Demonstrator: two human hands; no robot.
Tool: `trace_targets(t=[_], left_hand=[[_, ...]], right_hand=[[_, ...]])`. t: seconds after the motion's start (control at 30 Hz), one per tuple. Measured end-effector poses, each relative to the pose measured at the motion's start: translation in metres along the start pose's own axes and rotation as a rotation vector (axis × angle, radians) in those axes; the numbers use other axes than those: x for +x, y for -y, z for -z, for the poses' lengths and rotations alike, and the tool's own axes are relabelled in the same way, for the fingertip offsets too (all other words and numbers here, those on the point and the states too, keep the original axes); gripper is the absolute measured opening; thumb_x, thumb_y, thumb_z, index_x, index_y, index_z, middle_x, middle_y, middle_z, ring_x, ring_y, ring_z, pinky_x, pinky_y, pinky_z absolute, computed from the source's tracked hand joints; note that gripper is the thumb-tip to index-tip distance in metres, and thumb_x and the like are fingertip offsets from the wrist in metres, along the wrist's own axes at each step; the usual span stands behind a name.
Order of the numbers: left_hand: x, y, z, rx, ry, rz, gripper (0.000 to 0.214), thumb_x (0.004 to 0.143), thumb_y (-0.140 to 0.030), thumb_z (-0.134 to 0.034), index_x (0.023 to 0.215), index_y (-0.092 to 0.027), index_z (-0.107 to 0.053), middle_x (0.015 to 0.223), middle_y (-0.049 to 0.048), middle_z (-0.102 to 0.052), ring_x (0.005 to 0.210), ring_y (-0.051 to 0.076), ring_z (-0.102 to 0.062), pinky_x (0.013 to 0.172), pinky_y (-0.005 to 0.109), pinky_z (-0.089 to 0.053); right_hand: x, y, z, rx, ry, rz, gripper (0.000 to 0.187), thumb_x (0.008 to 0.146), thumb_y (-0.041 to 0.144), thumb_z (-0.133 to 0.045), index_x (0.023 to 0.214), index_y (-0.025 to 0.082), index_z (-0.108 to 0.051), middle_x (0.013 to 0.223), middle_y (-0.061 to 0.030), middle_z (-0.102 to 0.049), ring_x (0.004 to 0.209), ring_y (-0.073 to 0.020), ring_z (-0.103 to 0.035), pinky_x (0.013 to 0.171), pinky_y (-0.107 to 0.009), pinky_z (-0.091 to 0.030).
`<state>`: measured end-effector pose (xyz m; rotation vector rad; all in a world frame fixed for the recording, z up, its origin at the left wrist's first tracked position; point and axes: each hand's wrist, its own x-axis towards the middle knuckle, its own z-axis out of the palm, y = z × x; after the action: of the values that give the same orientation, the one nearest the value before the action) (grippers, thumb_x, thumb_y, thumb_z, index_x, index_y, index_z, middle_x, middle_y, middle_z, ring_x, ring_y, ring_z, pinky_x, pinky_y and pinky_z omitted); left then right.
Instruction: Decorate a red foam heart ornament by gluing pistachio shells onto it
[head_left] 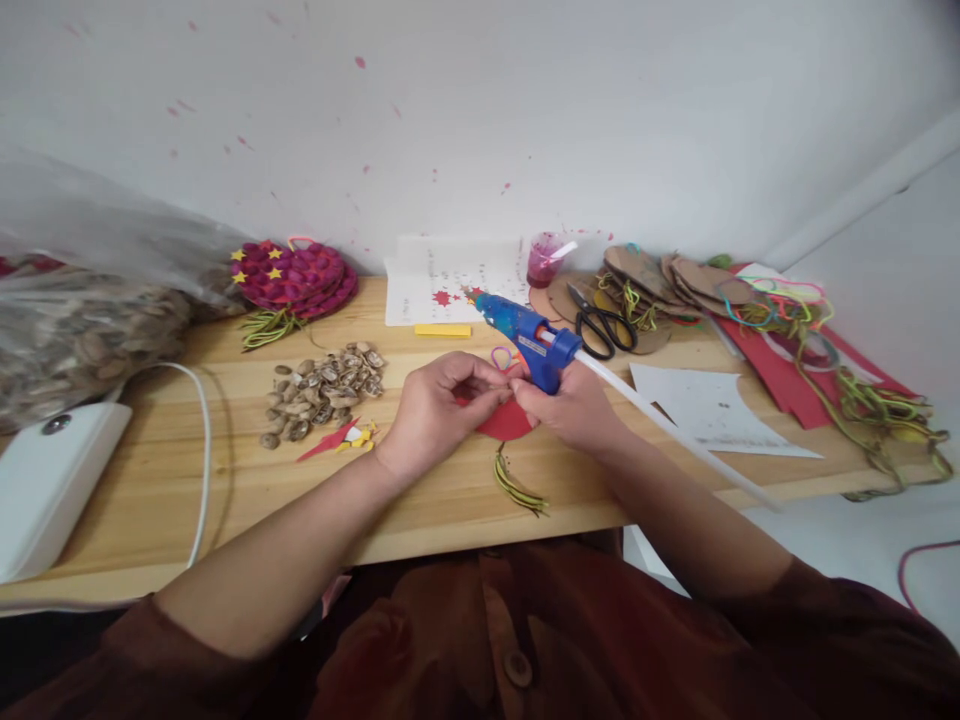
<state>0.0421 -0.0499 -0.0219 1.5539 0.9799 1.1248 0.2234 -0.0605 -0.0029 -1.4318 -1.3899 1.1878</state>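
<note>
My right hand (574, 405) is wrapped round a blue hot glue gun (517, 325); its nozzle points up and left, and a long white glue stick (667, 425) trails from its back. My left hand (442, 405) has thumb and fingers pinched together over a red disc (506, 422). Whatever sits in that pinch is mostly hidden by the fingers. My two hands' fingertips meet above the disc. A green cord tassel (517, 490) lies below the disc, towards me. Left of my left hand lies a pile of nut shell halves (326, 385), with red and yellow paper scraps (349, 437) beside it.
Black scissors (600, 325) and cardboard discs (637, 275) lie at back right, near red paper sheets (787, 370). A cup of purple liquid (544, 260) stands by the wall. A purple decorated piece (300, 280), a plastic bag of shells (82, 320) and a white power bank (56, 490) are left.
</note>
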Motion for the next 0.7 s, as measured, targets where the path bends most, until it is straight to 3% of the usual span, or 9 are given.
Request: trace_targets(t=[0.37,0.6,0.7], left_hand=[[0.0031,-0.0034,-0.0031,-0.217,0.016,0.102,0.029,0.076,-0.04,-0.086,0.088,-0.016,-0.074,0.091,0.0068,-0.08,0.083,0.019,-0.075,0.085,0.033,-0.061],[0.0057,0.0012,-0.004,-0.337,0.103,0.164,0.045,0.067,-0.04,-0.093,0.093,-0.017,-0.065,0.087,0.0043,-0.078,0.08,0.018,-0.075,0.084,0.034,-0.06],[0.0053,0.0033,-0.0055,-0.329,0.066,0.142,0.042,0.067,-0.036,-0.093,0.09,-0.017,-0.064,0.086,0.003,-0.077,0.079,0.016,-0.074,0.079,0.029,-0.058]], right_hand=[[0.005,-0.0071,0.0013,0.147,0.095,-0.05,0.018,0.08,0.037,-0.066,0.073,0.022,-0.059,0.048,0.0062,-0.055,0.042,-0.008,-0.042,0.045,-0.024,-0.033],[0.0063,-0.0084,-0.0006,0.147,0.075,0.024,0.022,0.081,0.041,-0.071,0.08,0.021,-0.061,0.052,0.0057,-0.059,0.046,-0.0093,-0.05,0.047,-0.024,-0.036],[0.0056,-0.0087,-0.0007,0.119,0.068,0.029,0.021,0.081,0.04,-0.071,0.082,0.021,-0.062,0.051,0.0058,-0.059,0.047,-0.01,-0.051,0.048,-0.024,-0.037]])
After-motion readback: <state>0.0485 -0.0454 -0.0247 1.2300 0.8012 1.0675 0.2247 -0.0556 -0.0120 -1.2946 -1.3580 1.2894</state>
